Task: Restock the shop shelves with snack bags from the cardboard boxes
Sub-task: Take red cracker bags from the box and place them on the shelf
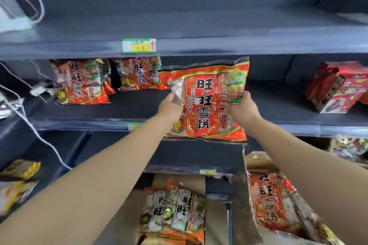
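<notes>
**Both hands hold a snack bag up at the middle shelf**

At the lower left of the frame lie yellow packets [22,169]. Left of centre, two shelved snack bags [81,81] stand side by side on the dark middle shelf [123,105], under a green and yellow price label [139,45] on the shelf edge above. In the centre, the red snack bag [207,97] is held upright in front of that shelf, just right of the shelved pair, with its lower edge hanging below the shelf's front lip. The left hand [170,105] grips its left edge with fingers [172,96] curled round it. The right hand [242,105] grips its right edge the same way. Below centre an open cardboard box [179,182] holds boxed bags [175,207]. At the lower right sits a second box bag [270,203], and red packs [338,87] rest on the shelf at the right
</notes>
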The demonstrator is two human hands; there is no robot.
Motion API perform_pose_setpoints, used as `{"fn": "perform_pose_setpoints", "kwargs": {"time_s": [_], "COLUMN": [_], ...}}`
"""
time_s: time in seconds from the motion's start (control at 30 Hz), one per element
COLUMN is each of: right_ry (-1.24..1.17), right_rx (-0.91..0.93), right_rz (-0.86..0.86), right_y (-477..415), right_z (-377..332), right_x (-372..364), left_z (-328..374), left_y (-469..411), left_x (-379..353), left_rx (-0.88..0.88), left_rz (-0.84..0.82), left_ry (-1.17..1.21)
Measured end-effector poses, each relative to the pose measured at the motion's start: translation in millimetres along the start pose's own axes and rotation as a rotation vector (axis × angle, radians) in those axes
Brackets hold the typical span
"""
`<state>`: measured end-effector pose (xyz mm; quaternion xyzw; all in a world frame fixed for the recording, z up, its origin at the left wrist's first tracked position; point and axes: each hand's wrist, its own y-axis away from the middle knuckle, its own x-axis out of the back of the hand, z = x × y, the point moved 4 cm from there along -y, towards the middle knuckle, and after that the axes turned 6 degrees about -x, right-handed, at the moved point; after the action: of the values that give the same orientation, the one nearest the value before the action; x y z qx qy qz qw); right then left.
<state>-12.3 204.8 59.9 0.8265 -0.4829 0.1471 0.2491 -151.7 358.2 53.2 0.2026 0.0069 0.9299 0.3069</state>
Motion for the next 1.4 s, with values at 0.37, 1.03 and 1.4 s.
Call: {"fn": "perform_pose_setpoints", "kwargs": {"time_s": [0.37, 1.03, 1.4], "right_ry": [0.036, 0.215, 0.113], "right_rx": [0.116, 0.110, 0.083], "right_rz": [-0.237, -0.114, -0.139], "right_y": [-51.4, -140.3, -142.4], "right_z": [-93.4, -157.4, -143.2], "right_x": [-188.6, -312.0, -335.0], "left_z": [-61.2, -105.3, -126.0], "left_y": [-117.8, -274.0, -285.3], "left_x": [155.5, 219.5, 218.2], "left_rx": [0.039, 0.004, -0.014], "left_rz": [0.150, 0.217, 0.262], "left_ry": [0.011, -0.213, -0.298]}}
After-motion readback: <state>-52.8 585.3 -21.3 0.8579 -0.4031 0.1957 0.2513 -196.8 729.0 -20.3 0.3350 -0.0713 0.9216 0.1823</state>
